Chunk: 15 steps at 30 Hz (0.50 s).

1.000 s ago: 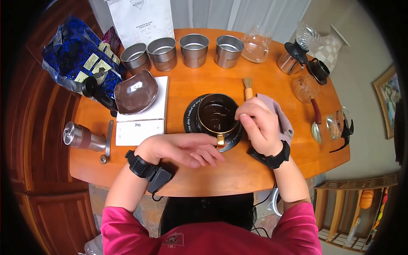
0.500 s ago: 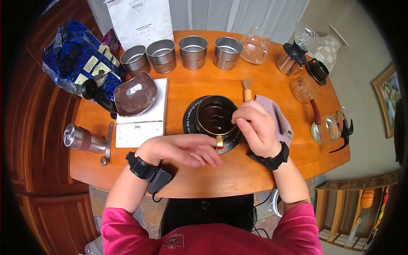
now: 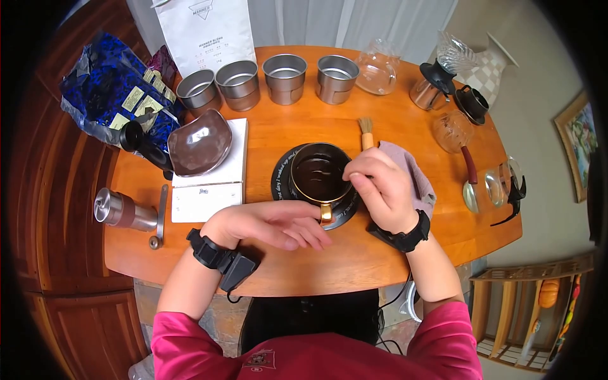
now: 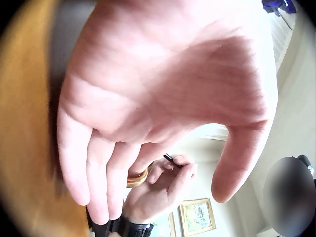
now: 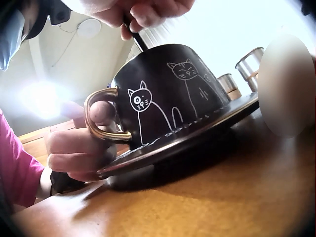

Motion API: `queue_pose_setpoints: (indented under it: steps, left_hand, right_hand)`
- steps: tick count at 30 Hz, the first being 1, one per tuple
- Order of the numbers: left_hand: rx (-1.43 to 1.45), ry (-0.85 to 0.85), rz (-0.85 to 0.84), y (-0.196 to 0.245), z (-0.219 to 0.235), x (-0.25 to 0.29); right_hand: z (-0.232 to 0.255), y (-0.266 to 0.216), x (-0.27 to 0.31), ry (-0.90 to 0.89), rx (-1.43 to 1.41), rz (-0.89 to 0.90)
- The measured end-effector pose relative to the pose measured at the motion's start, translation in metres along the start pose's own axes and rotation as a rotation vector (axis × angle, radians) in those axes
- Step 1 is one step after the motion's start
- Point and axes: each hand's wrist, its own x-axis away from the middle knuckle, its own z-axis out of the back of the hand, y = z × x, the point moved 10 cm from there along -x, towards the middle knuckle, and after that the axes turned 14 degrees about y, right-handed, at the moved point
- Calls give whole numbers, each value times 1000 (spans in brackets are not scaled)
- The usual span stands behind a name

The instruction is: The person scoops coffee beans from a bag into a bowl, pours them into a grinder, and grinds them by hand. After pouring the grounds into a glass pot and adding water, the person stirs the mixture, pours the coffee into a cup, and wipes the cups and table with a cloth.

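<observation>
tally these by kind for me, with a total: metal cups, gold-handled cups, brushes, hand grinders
Metal cups: 4
Gold-handled black cup: 1
Wooden-handled brush: 1
Hand grinder: 1
Total: 7

It looks like a home; a framed painting (image 3: 578, 145) hangs on the wall (image 3: 538, 221); pale curtains (image 3: 392, 25) fall behind the wooden tabletop (image 3: 285, 272). Panelled woodwork (image 3: 69, 196) lines the left side; a slatted rack (image 3: 532, 268) stands opposite.

The cup (image 5: 165, 91) is black with 2 pale cat outlines, its handle (image 3: 326, 213) gold.
</observation>
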Motion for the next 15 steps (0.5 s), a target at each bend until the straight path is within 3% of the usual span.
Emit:
queue_pose_setpoints:
  steps: [6, 9, 15]
  left_hand:
    - [14, -10, 3, 0, -2, -2]
    - [-2, -7, 1, 1, 2, 1]
    - [10, -14, -13, 3, -5, -1]
  right_hand:
    - [-4, 2, -1, 43, 114, 35]
    - [8, 5, -4, 103, 176, -40]
    - [2, 4, 0, 9, -21, -52]
